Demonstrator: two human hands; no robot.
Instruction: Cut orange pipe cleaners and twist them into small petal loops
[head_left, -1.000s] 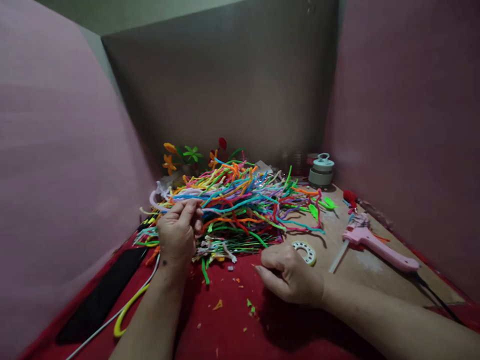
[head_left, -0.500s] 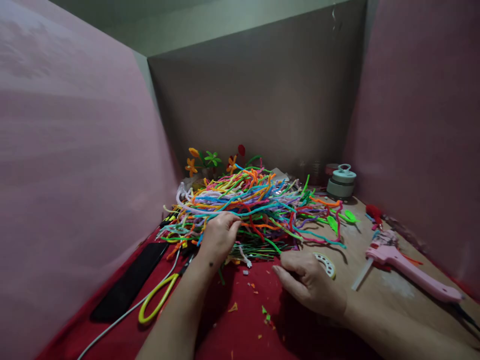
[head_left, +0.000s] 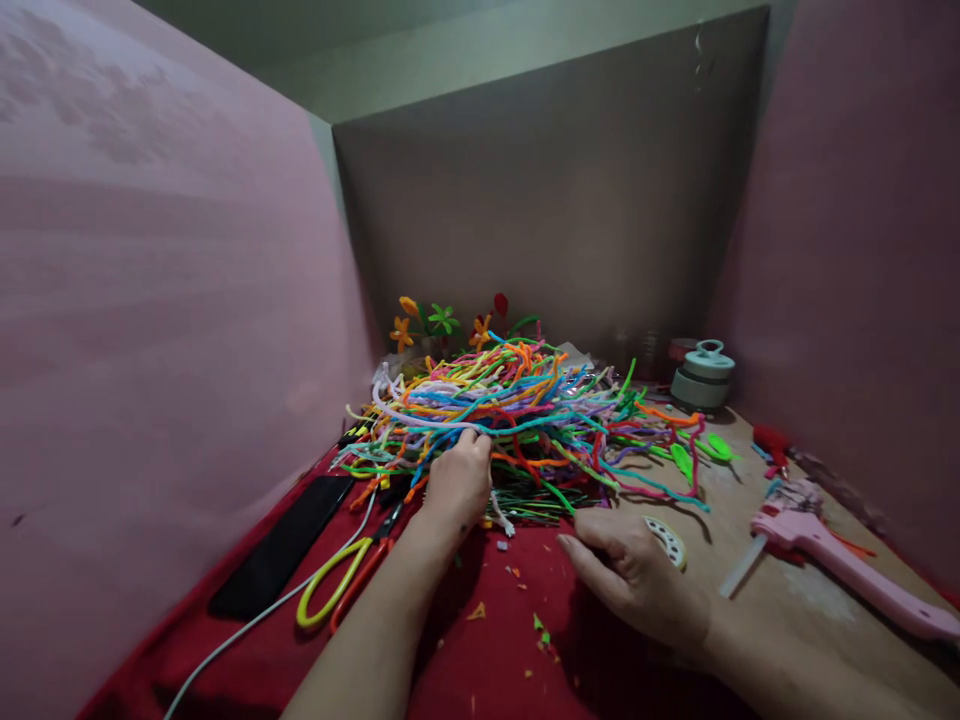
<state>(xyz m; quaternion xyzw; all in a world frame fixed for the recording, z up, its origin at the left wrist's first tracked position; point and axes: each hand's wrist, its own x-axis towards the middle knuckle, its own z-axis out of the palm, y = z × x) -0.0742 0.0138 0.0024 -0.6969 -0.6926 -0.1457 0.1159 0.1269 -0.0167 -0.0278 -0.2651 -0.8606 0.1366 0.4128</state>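
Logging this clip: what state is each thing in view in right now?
Left hand: fingers in the pipe cleaner pile, grip hidden.
Right hand: resting flat on the red cloth.
Scissors: lying flat.
Glue gun: lying on its side.
Phone: screen dark.

Two hands at a heap of coloured pipe cleaners

The left hand (head_left: 459, 478) reaches into the near edge of the pipe cleaners (head_left: 525, 415), fingers curled among the strands. The right hand (head_left: 637, 575) rests flat on the red cloth (head_left: 487, 660), touching a roll of tape (head_left: 667, 540). Scissors (head_left: 337, 585) lie left; a pink glue gun (head_left: 847, 570) lies right on the table (head_left: 765, 620).
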